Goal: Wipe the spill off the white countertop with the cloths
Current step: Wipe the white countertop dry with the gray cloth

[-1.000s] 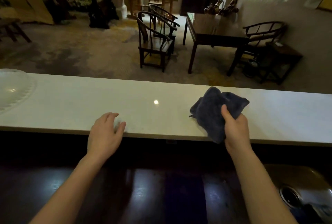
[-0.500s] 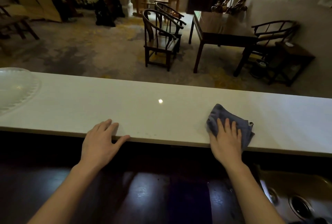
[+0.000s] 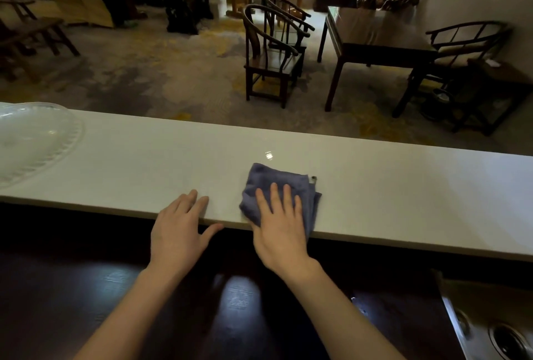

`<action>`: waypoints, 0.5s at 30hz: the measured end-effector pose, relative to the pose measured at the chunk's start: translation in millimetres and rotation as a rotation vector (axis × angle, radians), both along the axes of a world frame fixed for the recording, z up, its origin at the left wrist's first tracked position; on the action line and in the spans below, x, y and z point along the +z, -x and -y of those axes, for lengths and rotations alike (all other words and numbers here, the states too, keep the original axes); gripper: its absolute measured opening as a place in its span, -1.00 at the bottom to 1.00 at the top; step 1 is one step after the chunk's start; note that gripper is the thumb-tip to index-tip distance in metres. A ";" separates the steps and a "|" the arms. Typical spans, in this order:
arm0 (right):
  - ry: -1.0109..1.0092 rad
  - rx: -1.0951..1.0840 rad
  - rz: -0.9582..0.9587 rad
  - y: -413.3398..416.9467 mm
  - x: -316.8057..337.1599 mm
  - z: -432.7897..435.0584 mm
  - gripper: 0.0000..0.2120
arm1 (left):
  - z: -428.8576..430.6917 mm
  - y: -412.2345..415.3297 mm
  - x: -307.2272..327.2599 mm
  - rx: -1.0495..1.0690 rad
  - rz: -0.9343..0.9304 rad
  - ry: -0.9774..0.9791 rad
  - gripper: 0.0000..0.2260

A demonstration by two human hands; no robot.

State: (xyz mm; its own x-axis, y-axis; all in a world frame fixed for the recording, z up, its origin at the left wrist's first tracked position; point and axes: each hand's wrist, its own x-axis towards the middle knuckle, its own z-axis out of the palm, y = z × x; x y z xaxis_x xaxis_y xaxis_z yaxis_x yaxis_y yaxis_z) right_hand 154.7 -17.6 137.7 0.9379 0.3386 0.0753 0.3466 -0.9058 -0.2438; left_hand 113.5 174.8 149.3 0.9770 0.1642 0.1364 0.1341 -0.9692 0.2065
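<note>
One folded blue-grey cloth [image 3: 281, 186], soft, light and likely to bunch, is pressed flat near the near edge of the white countertop [image 3: 403, 195] under the spread fingers of the right hand [image 3: 281, 227], while the left hand [image 3: 180, 227] is rested open just to its left.
</note>
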 end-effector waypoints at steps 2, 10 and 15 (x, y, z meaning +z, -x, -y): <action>-0.013 0.072 -0.024 1.6 -0.9 -24.4 -0.34 | -0.2 0.0 0.2 0.003 -0.008 0.003 -0.40; 0.096 0.266 -0.003 -18.3 -3.8 -55.0 -0.42 | -1.0 1.1 0.3 0.007 -0.003 -0.003 -0.36; 0.082 0.327 0.038 -35.3 -3.1 -27.4 -0.44 | -0.6 1.6 -2.1 0.008 0.034 -0.022 -0.37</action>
